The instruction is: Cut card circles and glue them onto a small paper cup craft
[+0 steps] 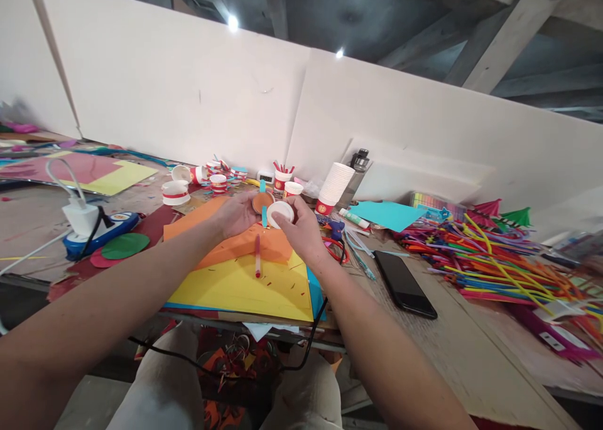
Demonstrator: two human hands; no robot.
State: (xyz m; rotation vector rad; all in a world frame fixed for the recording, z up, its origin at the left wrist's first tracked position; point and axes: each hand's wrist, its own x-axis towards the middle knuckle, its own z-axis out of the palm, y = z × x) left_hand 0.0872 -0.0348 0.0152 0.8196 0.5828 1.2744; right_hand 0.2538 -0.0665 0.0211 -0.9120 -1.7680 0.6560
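Note:
My left hand (239, 215) is closed on an orange paper disc (262, 201) with light blue strips sticking out above and below it. With its thumb laid across, my right hand (302, 228) grips a white round piece (279, 211) that looks like a cut-down paper cup. Both pieces are held side by side, their edges very close; whether they touch I cannot tell. Beneath my hands lie orange paper sheets (188, 229) over a yellow sheet (282, 296). A red-capped marker (257, 257) rests on the paper below the held pieces.
Cut cup pieces (176, 193) and a cup stack (335, 182) stand toward the white wall. To the right are a glue gun (336, 229), a black phone (405, 284) and colourful pipe cleaners (490, 260). A blue power strip (97, 234) lies left; a black cable (311, 339) hangs in front.

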